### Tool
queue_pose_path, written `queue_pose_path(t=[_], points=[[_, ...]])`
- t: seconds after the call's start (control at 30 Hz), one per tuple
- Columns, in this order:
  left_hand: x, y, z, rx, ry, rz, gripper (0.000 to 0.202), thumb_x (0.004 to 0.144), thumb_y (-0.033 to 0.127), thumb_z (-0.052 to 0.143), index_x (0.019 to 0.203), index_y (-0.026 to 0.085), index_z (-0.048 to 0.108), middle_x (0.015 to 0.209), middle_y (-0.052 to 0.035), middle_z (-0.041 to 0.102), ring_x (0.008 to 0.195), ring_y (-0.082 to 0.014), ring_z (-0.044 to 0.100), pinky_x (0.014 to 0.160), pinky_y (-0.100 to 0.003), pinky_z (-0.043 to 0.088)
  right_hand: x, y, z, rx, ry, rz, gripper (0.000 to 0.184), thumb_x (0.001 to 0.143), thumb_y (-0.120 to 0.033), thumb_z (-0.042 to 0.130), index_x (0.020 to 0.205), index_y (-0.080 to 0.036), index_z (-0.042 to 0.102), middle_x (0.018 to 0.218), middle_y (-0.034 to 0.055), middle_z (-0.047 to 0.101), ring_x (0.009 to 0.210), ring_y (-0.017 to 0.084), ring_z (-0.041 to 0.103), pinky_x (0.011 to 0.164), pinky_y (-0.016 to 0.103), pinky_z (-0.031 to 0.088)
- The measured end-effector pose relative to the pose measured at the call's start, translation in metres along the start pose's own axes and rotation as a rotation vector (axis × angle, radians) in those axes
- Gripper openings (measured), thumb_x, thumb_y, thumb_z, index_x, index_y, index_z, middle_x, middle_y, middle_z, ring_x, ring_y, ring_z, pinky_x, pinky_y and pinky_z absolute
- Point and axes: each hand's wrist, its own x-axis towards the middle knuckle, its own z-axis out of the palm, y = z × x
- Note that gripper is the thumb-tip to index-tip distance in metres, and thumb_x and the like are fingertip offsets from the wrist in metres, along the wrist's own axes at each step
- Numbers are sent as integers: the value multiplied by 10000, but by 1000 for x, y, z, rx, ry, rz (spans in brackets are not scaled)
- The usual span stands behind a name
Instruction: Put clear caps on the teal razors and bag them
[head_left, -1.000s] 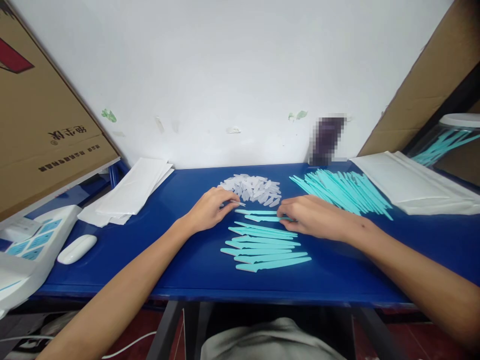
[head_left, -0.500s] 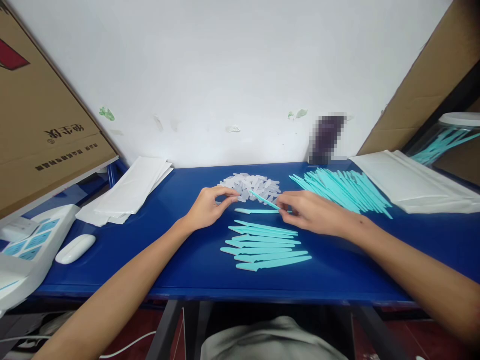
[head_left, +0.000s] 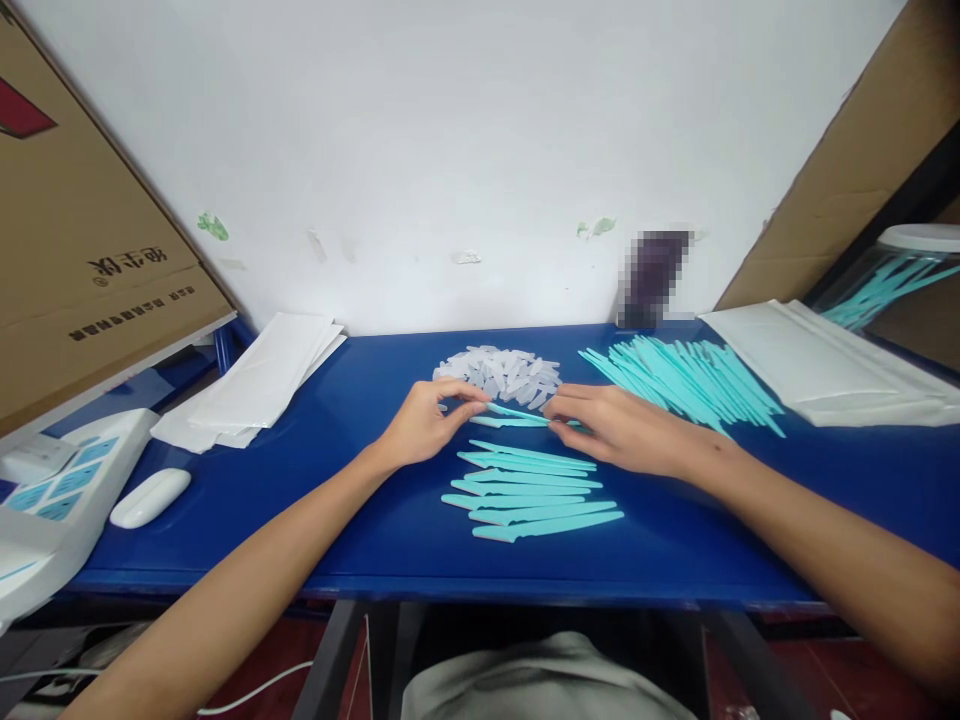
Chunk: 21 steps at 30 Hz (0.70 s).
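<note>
Head view: my right fingers (head_left: 566, 404) grip the handle side of a turquoise stick (head_left: 517, 411), over a second stick (head_left: 499, 423) on the surface (head_left: 375, 540), just nearer than the translucent pieces (head_left: 510, 375). My left fingers (head_left: 466, 410) close at its tip; whether they also pinch a piece is hidden. I judge the stick light, stiff, smooth and apt to twist: hold the handle firmly, the thin tip lightly.

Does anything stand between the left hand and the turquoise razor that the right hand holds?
Nothing visible stands between: the left hand is at the tip of the turquoise razor, whose other end the right hand holds. The whitish pieces lie beyond.
</note>
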Motion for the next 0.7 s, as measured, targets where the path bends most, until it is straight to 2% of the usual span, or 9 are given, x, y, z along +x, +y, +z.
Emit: queue_pose_path(t=[0.07,0.13,0.2,0.3,0.4,0.47,0.57,0.63,0.7], points=[[0,3,4,26,-29,35,228,952,377,626,993,200,764,966,-56,763,896,-196,693,745,-285,539,0,-1,2,-18,30,-22,208,1004,-240,423,925,-181,606,867,48,609,650,144,530,598,273,336],[1,5,2,76,-33,85,233,964,377,609,1011,201,754,970,-57,759,908,-197,681,765,-293,535,0,-1,4,-27,52,-31,210,1004,-252,434,946,-180,623,877,46,620,652,141,540,602,272,339],[3,3,-6,184,-41,163,257,983,378,575,1067,195,736,1022,-65,752,967,-208,659,855,-330,521,0,-1,6,-38,53,-28,206,997,-262,454,952,-182,639,887,44,637,663,142,557,603,274,337],[5,-4,-27,456,-127,240,311,996,382,524,1130,175,714,1105,-92,724,1041,-246,618,943,-404,475,0,2,9,-69,29,-23,211,984,-263,473,913,-186,656,890,42,656,672,145,574,598,277,328],[4,-10,-49,711,-245,175,343,957,432,558,1099,174,732,1100,-109,704,1016,-283,613,908,-441,465,0,5,11,-93,17,19,220,984,-285,483,943,-187,675,927,44,671,654,140,574,589,282,318],[2,-14,-59,781,-305,110,330,944,440,574,1076,191,745,1103,-103,696,989,-285,619,882,-438,463,-1,5,10,-99,21,41,228,984,-298,484,959,-184,680,938,48,678,648,143,565,588,289,313],[0,-15,-65,751,-376,37,242,947,359,580,1021,222,765,1078,-83,697,966,-265,627,858,-408,463,-2,2,4,-40,23,29,238,978,-312,496,893,-189,680,840,33,678,662,155,555,669,308,346],[0,-14,-63,698,-403,11,204,940,297,587,993,228,771,1034,-72,705,960,-252,629,846,-385,464,-4,-2,1,40,-19,14,266,973,-356,520,839,-199,687,759,18,661,667,160,540,737,329,356],[1,-12,-58,654,-414,12,195,938,269,588,990,222,770,1006,-66,712,962,-245,629,844,-372,464,-6,-5,-1,98,-78,15,295,964,-402,539,821,-210,710,691,16,635,685,175,524,741,335,352]])
